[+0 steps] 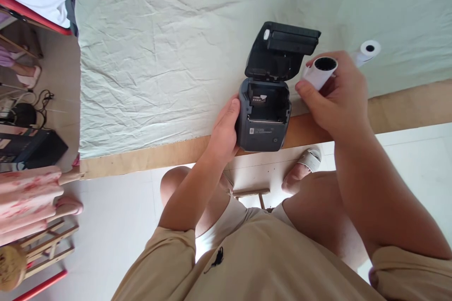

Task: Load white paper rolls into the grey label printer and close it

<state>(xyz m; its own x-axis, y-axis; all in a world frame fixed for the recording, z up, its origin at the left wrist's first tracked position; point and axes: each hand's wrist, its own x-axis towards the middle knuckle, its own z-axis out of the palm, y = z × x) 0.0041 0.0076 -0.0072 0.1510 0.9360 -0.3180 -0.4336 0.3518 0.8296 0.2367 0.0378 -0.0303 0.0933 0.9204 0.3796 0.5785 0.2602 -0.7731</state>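
Note:
My left hand [226,128] grips the left side of a dark grey portable printer [263,136] near the table's front edge. The printer's black lid [278,51] stands open, and its paper compartment shows no roll, only a small label. To the right of the printer, my right hand [335,91] holds a white paper roll [317,77] between thumb and fingers, its dark hollow core facing up. The roll is apart from the compartment. Behind my right hand, a second, thinner white roll [365,52] lies on the cloth, partly hidden by the hand.
A pale green cloth [158,56] covers the table, whose bare wooden edge [141,157] runs along the front. Other people's legs and clothing show at the left. A wooden stool [12,265], cables and a black box [38,150] are on the floor there.

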